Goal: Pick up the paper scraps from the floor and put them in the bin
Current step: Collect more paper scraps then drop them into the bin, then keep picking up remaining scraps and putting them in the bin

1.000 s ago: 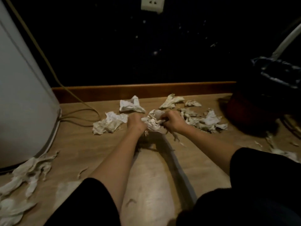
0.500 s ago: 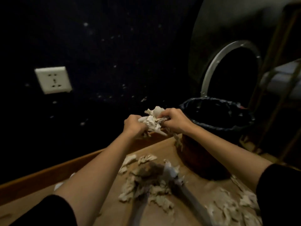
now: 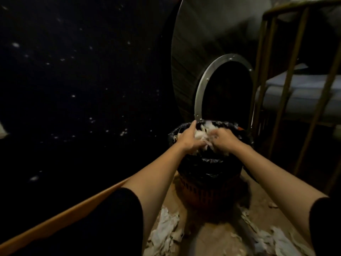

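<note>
Both hands are over the mouth of the bin (image 3: 208, 183), a dark orange basket lined with a black bag that stands on the wooden floor (image 3: 221, 235) near its far edge, where the floor meets the dark wall. The left hand (image 3: 188, 140) has its fingers loosened and stretched forward, its palm side against a wad of paper scraps (image 3: 203, 133). The right hand (image 3: 221, 140) is curled, fingers bent around the other side of the same wad. The wad sits between the two hands, right above the bin's opening and inside the ring of the black liner (motion blur makes it hard to tell whether it is gripped firmly or slipping loose).

More loose scraps (image 3: 164, 231) lie on the floor in front of the bin, toward the near edge, and another scatter (image 3: 276, 241) lies to the right of it. A wooden skirting board (image 3: 60, 218) runs along the floor's left edge. Behind the bin stands a round metal-rimmed opening (image 3: 203, 85), and to the right a metal bed frame (image 3: 293, 67) with a mattress.
</note>
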Demonstrator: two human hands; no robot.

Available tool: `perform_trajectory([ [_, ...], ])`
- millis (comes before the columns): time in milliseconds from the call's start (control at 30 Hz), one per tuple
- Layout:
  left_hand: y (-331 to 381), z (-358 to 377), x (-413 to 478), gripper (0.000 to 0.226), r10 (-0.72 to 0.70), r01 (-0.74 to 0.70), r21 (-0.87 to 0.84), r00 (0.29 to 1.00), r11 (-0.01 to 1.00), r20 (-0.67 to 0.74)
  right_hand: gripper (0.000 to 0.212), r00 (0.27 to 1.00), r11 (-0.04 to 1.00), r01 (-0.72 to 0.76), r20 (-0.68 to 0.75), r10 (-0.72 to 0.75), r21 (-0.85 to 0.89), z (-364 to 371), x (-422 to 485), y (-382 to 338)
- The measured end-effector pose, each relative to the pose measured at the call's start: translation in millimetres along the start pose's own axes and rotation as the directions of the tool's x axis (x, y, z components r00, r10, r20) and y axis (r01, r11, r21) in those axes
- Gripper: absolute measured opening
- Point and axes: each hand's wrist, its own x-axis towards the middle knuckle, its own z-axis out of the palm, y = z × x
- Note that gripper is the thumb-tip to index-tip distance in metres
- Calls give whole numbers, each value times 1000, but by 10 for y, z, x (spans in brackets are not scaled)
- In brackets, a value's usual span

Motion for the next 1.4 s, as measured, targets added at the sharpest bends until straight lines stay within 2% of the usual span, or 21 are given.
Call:
perform_trajectory([
  [67, -95, 1, -10, 100, -19, 22, 32, 995, 999, -102, 30, 991, 996, -81, 101, 85, -41, 128, -25, 99],
  [100, -133, -36, -61, 97, -36, 38, 13, 986, 999, -162, 32, 989, 994, -102, 99, 106, -45, 178, -36, 97],
  [167, -236, -177, -213, 78, -26, 29, 10, 963, 1000, -268, 30, 996, 996, -88, -1, 88, -32, 254, -70, -50],
  [233, -369, -394, -492, 55, 9, 20, 85, 946, 996, -323, 27, 994, 999, 39, -103, -41, -26, 364, -132, -361],
  [300, -554, -650, -844, 43, 0, 46, 122, 935, 991, -354, 26, 972, 977, 211, -102, -213, -30, 543, -227, -790],
  [433, -1054, -1163, -1687, 34, -152, 237, 196, 916, 951, -370, 29, 890, 890, 455, 38, -455, -10, 1173, -509, -1686],
  [500, -1312, -1452, -2264, 30, -257, 350, 251, 905, 902, -339, 33, 811, 823, 567, 155, -564, 28, 1546, -724, -2172],
  [600, -1601, -1849, -3286, 25, -438, 516, 325, 853, 793, -284, 43, 623, 697, 712, 378, -684, 87, 2034, -1138, -2950],
  [667, -1756, -2063, -4025, 24, -537, 613, 358, 790, 705, -295, 49, 450, 594, 788, 506, -736, 161, 2279, -1503, -3513],
  [733, -1852, -2195, -4777, 25, -626, 701, 355, 713, 619, -317, 52, 245, 475, 840, 597, -764, 263, 2444, -1981, -4049],
  [800, -1897, -2273, -5499, 29, -707, 768, 341, 636, 542, -309, 53, 55, 380, 851, 658, -751, 363, 2574, -2527, -4498],
  [867, -1912, -2287, -6214, 32, -770, 803, 319, 585, 504, -254, 53, -97, 292, 859, 695, -713, 420, 2679, -3113, -4857],
  [967, -1959, -2156, -7297, 34, -847, 842, 304, 506, 445, -162, 52, -277, 198, 847, 728, -628, 493, 2922, -4038, -5194],
  [1033, -2080, -1998, -7960, 36, -888, 870, 305, 441, 388, -129, 52, -368, 137, 834, 725, -582, 534, 3160, -4604, -5305],
  [1133, -2342, -1687, -8879, 44, -939, 903, 323, 331, 285, -97, 51, -411, 113, 822, 719, -560, 558, 3604, -5391, -5401],
  [1267, -2567, -1282, -9890, 51, -976, 955, 255, 187, 152, -116, 46, -341, 209, 760, 652, -677, 615, 4151, -6248, -5482],
  [1400, -2691, -981, -10772, 59, -961, 999, 18, 30, 26, -277, 43, -250, 307, 709, 632, -734, 636, 4484, -6905, -5668],
])
